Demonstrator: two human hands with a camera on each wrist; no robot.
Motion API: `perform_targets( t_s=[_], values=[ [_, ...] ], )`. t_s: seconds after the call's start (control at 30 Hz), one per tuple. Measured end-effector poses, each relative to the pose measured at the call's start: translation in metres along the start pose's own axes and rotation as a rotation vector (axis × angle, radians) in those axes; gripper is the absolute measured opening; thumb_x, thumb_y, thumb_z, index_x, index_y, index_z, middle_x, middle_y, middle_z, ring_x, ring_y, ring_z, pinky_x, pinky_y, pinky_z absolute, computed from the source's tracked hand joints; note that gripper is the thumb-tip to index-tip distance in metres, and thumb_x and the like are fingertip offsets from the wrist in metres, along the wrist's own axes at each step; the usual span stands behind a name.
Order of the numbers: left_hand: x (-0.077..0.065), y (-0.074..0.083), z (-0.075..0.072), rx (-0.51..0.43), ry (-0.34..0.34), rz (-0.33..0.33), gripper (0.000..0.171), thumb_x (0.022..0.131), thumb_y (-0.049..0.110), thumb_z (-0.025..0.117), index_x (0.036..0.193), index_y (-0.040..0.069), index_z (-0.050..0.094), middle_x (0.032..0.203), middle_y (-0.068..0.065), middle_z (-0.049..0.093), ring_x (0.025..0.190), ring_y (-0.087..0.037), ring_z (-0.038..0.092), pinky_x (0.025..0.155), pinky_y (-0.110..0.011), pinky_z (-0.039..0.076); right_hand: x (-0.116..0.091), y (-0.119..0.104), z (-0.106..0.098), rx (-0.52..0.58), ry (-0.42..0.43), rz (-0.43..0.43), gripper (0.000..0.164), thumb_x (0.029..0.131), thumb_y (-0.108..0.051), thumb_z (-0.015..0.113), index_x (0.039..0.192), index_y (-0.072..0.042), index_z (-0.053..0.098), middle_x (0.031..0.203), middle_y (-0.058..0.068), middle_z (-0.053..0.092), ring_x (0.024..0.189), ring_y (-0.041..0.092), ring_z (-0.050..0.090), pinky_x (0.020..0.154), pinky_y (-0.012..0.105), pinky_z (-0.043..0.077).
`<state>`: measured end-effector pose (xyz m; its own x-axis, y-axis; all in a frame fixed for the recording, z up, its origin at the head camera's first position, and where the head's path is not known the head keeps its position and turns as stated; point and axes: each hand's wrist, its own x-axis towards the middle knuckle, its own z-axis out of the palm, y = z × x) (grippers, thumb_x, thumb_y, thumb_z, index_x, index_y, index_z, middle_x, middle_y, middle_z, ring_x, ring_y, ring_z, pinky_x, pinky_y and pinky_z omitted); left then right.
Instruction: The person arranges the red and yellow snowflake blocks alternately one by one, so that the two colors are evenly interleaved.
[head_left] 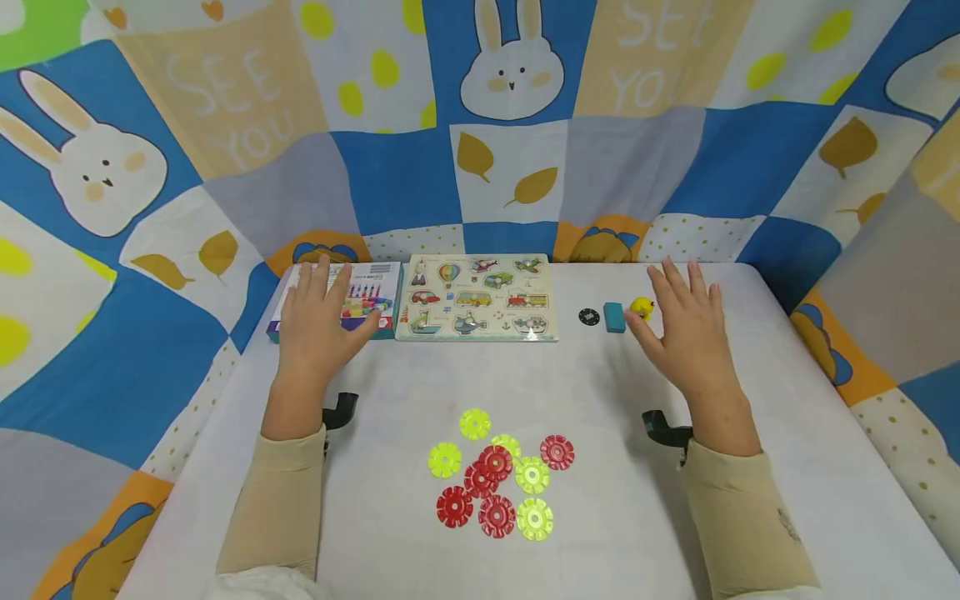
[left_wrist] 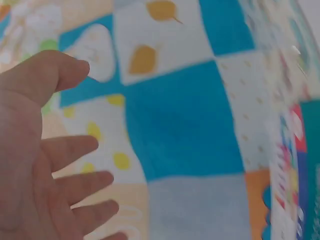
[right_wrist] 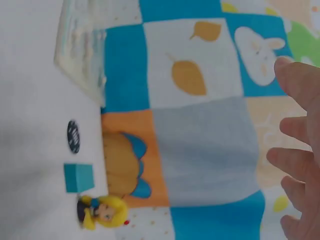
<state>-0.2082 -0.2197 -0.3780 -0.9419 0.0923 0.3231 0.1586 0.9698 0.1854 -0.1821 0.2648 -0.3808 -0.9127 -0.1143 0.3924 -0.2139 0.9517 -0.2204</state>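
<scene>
Tabletop (head_left: 375, 517), left hand (head_left: 311, 329) partly hiding box (head_left: 381, 287), right hand (head_left: 693, 342) near figurine (head_left: 642, 307), each grip wide

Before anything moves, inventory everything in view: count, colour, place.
Table: 1, white, underneath
Red discs: 5, red, table's front middle
Yellow discs: 5, yellow-green, among red
Box: 1, multicoloured, back left
Puzzle: 1, cream, right of box
Black disc: 1, black, right of puzzle
Block: 1, teal, right of black disc
Figure: 1, mostly yellow, right of block
Cloth: count unclear, multicoloured, back and sides
Wrist mounts: 2, black, one per wrist
Sleeves: 2, tan, on forearms
Left hand: 1, bare, partly hiding box
Right hand: 1, bare, right of figure
</scene>
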Motion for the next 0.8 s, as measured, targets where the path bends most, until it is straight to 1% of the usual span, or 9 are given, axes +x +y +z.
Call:
perform_targets(
  t_s=[0.1,0.2,0.3,0.4,0.53,0.6,0.67,0.73,0.8],
  values=[
    [-0.008,0.013,-0.011,-0.121,0.030,0.082,0.079,0.085,0.052,0.060,0.150,0.020,0.027,0.157,-0.003,0.007,0.143,-0.026,-0.001,0.107,-0.060,0.014,-0.003,-0.013,-0.010,0.043,0.011,-0.051,0.074,0.091,-0.047,0.055,0.150,-0.016,0.024,0.155,0.006,0.017,0.143,0.027,-0.002,0.109,0.056,-0.005],
    [-0.015,0.027,-0.016,-0.233,0.026,0.192,0.075,0.084,0.048,0.064,0.147,0.021,0.035,0.157,0.000,0.013,0.143,-0.025,0.004,0.106,-0.059,0.019,-0.008,-0.026,-0.015,0.102,0.034,-0.101,0.073,0.089,-0.043,0.060,0.149,-0.015,0.029,0.153,0.008,0.024,0.142,0.030,0.006,0.109,0.057,0.001],
    [-0.019,0.041,-0.017,-0.304,-0.033,0.297,0.071,0.084,0.046,0.065,0.146,0.023,0.037,0.155,0.002,0.020,0.142,-0.023,0.014,0.106,-0.056,0.024,-0.015,-0.038,-0.013,0.160,0.040,-0.148,0.072,0.088,-0.042,0.064,0.147,-0.014,0.033,0.151,0.008,0.031,0.141,0.031,0.013,0.109,0.059,0.007],
    [-0.024,0.054,-0.008,-0.391,-0.150,0.349,0.067,0.085,0.047,0.065,0.144,0.028,0.040,0.149,0.005,0.032,0.135,-0.021,0.030,0.102,-0.052,0.033,-0.024,-0.050,-0.008,0.196,0.032,-0.192,0.071,0.086,-0.043,0.065,0.146,-0.015,0.037,0.149,0.006,0.035,0.140,0.031,0.018,0.109,0.058,0.012],
    [-0.028,0.067,0.009,-0.514,-0.317,0.363,0.058,0.085,0.046,0.066,0.137,0.029,0.048,0.131,0.007,0.050,0.119,-0.014,0.047,0.093,-0.043,0.045,-0.038,-0.066,0.000,0.242,-0.008,-0.223,0.072,0.085,-0.044,0.066,0.146,-0.019,0.037,0.148,0.002,0.036,0.139,0.028,0.022,0.109,0.054,0.018],
    [-0.029,0.071,0.019,-0.568,-0.394,0.378,0.055,0.084,0.043,0.068,0.134,0.028,0.051,0.121,0.009,0.054,0.110,-0.012,0.052,0.089,-0.038,0.047,-0.047,-0.073,0.005,0.276,-0.043,-0.207,0.071,0.085,-0.046,0.066,0.145,-0.022,0.038,0.147,0.000,0.038,0.139,0.025,0.025,0.107,0.053,0.024],
    [-0.029,0.074,0.029,-0.622,-0.483,0.398,0.054,0.083,0.040,0.071,0.132,0.028,0.053,0.114,0.010,0.056,0.103,-0.013,0.054,0.087,-0.038,0.048,-0.056,-0.078,0.010,0.319,-0.084,-0.185,0.070,0.084,-0.046,0.067,0.144,-0.024,0.039,0.145,-0.002,0.041,0.137,0.023,0.029,0.104,0.052,0.031],
    [-0.029,0.077,0.039,-0.660,-0.592,0.408,0.054,0.082,0.039,0.072,0.131,0.028,0.053,0.111,0.008,0.058,0.101,-0.014,0.055,0.086,-0.039,0.048,-0.064,-0.080,0.015,0.360,-0.131,-0.167,0.068,0.083,-0.046,0.069,0.142,-0.026,0.043,0.142,-0.003,0.044,0.134,0.021,0.034,0.100,0.051,0.036],
    [-0.029,0.079,0.048,-0.694,-0.691,0.416,0.054,0.081,0.036,0.074,0.130,0.025,0.054,0.111,0.003,0.059,0.099,-0.019,0.056,0.085,-0.042,0.047,-0.069,-0.081,0.021,0.405,-0.179,-0.166,0.063,0.082,-0.044,0.071,0.138,-0.028,0.047,0.136,-0.006,0.049,0.129,0.017,0.041,0.097,0.047,0.041]
  ],
)
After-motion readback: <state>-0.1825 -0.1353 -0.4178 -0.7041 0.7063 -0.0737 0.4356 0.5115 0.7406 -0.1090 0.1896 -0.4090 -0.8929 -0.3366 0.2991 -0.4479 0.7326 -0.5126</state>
